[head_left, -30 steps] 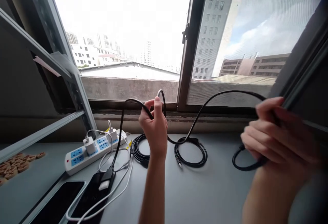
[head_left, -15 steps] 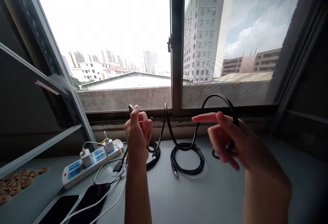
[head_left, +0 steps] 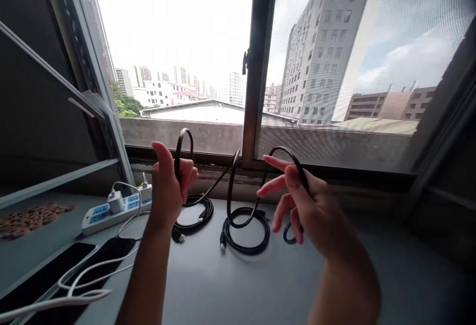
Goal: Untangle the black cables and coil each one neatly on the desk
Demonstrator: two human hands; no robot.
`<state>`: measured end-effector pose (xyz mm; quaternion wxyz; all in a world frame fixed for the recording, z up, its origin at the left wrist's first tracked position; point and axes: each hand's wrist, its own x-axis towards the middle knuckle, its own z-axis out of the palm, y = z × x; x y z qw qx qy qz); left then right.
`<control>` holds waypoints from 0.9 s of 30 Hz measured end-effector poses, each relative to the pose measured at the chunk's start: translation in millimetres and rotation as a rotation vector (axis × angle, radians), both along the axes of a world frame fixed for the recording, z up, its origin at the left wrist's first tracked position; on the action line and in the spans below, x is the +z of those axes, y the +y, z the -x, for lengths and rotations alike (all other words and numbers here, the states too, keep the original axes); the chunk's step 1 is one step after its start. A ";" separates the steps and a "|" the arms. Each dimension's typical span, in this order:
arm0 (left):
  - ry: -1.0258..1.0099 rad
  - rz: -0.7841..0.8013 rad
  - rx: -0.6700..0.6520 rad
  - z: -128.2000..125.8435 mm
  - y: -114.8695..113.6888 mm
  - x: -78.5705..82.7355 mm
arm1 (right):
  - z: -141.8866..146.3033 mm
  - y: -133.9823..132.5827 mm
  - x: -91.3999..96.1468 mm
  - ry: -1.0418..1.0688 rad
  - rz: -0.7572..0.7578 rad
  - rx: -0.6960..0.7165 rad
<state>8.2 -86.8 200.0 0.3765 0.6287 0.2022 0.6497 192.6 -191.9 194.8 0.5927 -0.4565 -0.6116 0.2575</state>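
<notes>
A black cable (head_left: 231, 186) runs between my two hands and droops in a loop in the middle. My left hand (head_left: 167, 188) has its fingers curled round the cable and its thumb pointing up; a small arch of cable rises above it. My right hand (head_left: 312, 206) carries the other stretch, which bends over by the thumb, while the fingertips are spread apart. Below that hand a small bend of cable hangs. On the table under the drooping loop lies a coiled black cable (head_left: 247, 251), and another black coil (head_left: 194, 227) is beside my left wrist.
A white power strip (head_left: 107, 220) with plugged-in chargers stands at left. In front of it lie dark phones (head_left: 48, 273) and white cables (head_left: 89, 270). Small wooden pieces (head_left: 33, 221) are at far left. A metal shelf frame (head_left: 111, 131) and window (head_left: 250, 116) bound the table.
The view has shifted, with coils and hands now further left. At my left hand the cable arch stands higher and the thumb sticks out. My right fingers have spread.
</notes>
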 end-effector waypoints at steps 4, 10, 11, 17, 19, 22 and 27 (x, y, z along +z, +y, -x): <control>-0.008 -0.072 -0.122 -10.5 -11.5 -0.3 | 12.0 8.0 -2.9 -0.118 0.016 -0.002; 0.064 -0.085 -0.361 -33.1 -27.8 -6.7 | 16.4 10.3 -2.7 -0.164 0.003 0.031; 0.059 -0.088 -0.380 -37.1 -30.0 -8.7 | 16.0 10.5 -2.4 -0.152 0.003 0.026; 0.097 -0.100 -0.462 -50.1 -34.6 -20.1 | 11.0 19.5 -1.9 -0.155 -0.050 -0.090; 0.146 -0.097 -0.477 -48.6 -33.7 -21.7 | 10.3 23.4 -2.1 -0.149 -0.038 -0.110; 0.211 -0.066 -0.496 -44.3 -33.3 -22.4 | 12.1 25.9 -1.7 -0.074 -0.045 -0.113; 0.421 -0.026 -0.515 -39.7 -38.2 -20.5 | 18.8 20.7 -1.1 -0.033 -0.108 -0.174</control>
